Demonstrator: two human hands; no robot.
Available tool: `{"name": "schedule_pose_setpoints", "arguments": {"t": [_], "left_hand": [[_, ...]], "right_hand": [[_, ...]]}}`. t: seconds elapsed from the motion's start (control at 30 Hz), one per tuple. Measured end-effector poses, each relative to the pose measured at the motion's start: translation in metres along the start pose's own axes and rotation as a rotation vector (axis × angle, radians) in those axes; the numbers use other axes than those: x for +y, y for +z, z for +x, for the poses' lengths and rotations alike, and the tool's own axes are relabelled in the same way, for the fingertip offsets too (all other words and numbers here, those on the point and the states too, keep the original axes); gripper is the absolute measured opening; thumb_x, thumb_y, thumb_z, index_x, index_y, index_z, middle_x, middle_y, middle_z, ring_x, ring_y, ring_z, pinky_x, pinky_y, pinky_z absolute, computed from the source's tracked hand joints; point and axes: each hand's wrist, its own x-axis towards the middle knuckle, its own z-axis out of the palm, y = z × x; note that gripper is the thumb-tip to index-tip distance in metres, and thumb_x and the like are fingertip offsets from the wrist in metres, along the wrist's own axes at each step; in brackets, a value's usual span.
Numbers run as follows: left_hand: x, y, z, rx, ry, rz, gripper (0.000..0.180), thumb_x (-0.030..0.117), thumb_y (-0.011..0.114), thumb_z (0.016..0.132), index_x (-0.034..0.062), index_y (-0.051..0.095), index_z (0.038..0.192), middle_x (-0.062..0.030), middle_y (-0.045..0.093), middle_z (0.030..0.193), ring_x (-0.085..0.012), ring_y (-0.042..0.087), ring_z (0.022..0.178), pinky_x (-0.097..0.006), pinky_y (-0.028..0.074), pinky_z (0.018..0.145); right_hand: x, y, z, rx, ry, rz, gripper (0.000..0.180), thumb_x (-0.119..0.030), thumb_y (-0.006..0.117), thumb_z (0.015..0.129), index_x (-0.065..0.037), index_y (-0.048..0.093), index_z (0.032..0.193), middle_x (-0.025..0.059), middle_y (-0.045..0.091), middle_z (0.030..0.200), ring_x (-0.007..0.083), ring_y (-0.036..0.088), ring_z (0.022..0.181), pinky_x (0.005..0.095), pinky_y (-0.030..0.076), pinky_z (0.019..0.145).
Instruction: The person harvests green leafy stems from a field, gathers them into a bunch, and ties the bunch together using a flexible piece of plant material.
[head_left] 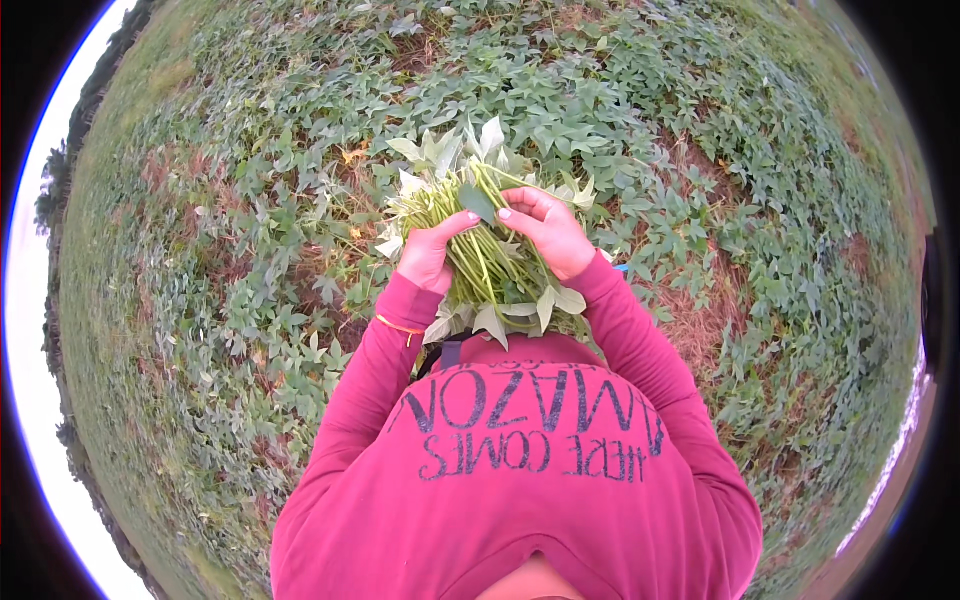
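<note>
A thick bundle of leafy green vine cuttings [490, 265] lies across my two hands, in front of my body. Pale leaves stick out at its far and near ends, with long bare stems between. My left hand [430, 253] is wrapped round the bundle's left side, thumb on top of the stems. On the right side, my right hand [550, 228] grips stems at the upper edge between thumb and fingers. A single dark green leaf [477, 202] lies on top, between my two thumbs. The fingers under the bundle are hidden.
Low leafy vines [560, 90] cover the ground all around. Patches of dry brown grass [705, 320] show between them, mostly to the right. A small blue thing [621, 267] shows beside my right wrist. Dark trees [60, 190] line the far left edge.
</note>
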Motion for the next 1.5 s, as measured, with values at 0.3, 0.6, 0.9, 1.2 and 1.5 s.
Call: {"name": "schedule_pose_setpoints", "arguments": {"t": [0.3,0.6,0.9,1.2,1.5], "left_hand": [[0.009,-0.002,-0.007,0.181,0.184,0.068,0.034,-0.006,0.074,0.08,-0.0011,0.065,0.113,-0.0085,0.071,0.101,-0.0182,0.07,0.086,-0.033,0.059,0.076],[0.008,-0.027,-0.002,0.261,0.125,-0.007,0.031,-0.002,0.076,0.08,-0.0031,0.066,0.109,-0.0094,0.071,0.099,-0.0204,0.07,0.083,-0.036,0.06,0.073],[0.002,-0.077,0.009,0.294,0.016,-0.164,0.03,0.004,0.075,0.084,-0.0006,0.067,0.112,-0.0083,0.07,0.104,-0.0207,0.07,0.088,-0.036,0.059,0.078],[-0.01,-0.061,0.017,0.164,0.035,-0.015,0.03,0.006,0.073,0.084,-0.0001,0.067,0.112,-0.0082,0.071,0.103,-0.0188,0.069,0.09,-0.033,0.056,0.08],[-0.023,-0.058,0.026,0.23,0.062,-0.066,0.032,-0.002,0.075,0.079,-0.0014,0.066,0.109,-0.007,0.071,0.101,-0.0174,0.069,0.087,-0.03,0.056,0.074]], "right_hand": [[0.018,0.02,0.01,0.138,-0.197,-0.417,0.021,-0.008,0.073,0.083,0.001,0.069,0.102,0.0019,0.07,0.09,0.0063,0.059,0.078,0.0259,0.05,0.073],[0.005,-0.003,0.033,-0.019,-0.046,-0.887,0.025,-0.016,0.069,0.085,0.0,0.067,0.104,0.0166,0.067,0.091,0.0268,0.064,0.082,0.0381,0.05,0.078],[-0.024,-0.029,0.055,0.531,-0.659,-1.062,0.017,-0.011,0.071,0.083,-0.001,0.069,0.098,0.0157,0.066,0.094,0.0304,0.061,0.086,0.0394,0.05,0.08],[0.05,0.022,0.05,-0.106,0.066,-0.459,0.035,-0.026,0.083,0.08,-0.002,0.065,0.098,-0.0024,0.062,0.08,0.0068,0.055,0.073,0.0243,0.048,0.065],[0.04,0.028,0.053,-0.282,0.054,-0.927,0.088,-0.059,0.077,0.075,0.001,0.051,0.133,0.0208,0.056,0.123,0.0323,0.052,0.124,0.0393,0.04,0.105]]}}
